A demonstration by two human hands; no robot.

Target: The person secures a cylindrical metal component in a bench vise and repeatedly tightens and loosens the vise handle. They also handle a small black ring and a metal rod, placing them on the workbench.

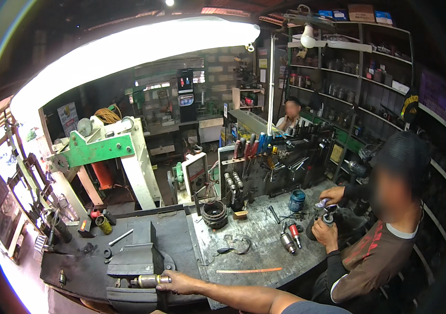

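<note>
- Gripping a silver, gold-banded metal cylinder [147, 281] by its right end with the right hand [181, 283], closed around it with the thumb on top
- Holding that cylinder roughly level above the gap between the two dark blocks of a vise [135, 256]; cannot tell whether touching either block
- Showing only a sliver of skin at the lower edge, perhaps of the left hand [157, 312]; cannot tell its opening or hold
- On the bench [264, 256], beside the vise on its left, with a pale rod [121, 237] and a dark ring [108, 253]
- Farther left, with a yellow-green can [103, 225] and a small metal part [62, 277] near the edge
- To the right, with a copper-coloured strip [249, 270] laid flat, and a silver cylindrical part [288, 243] just beside a red tool [294, 235]
- Beyond, with a blue can [296, 200] near a co-worker [385, 230]
</note>
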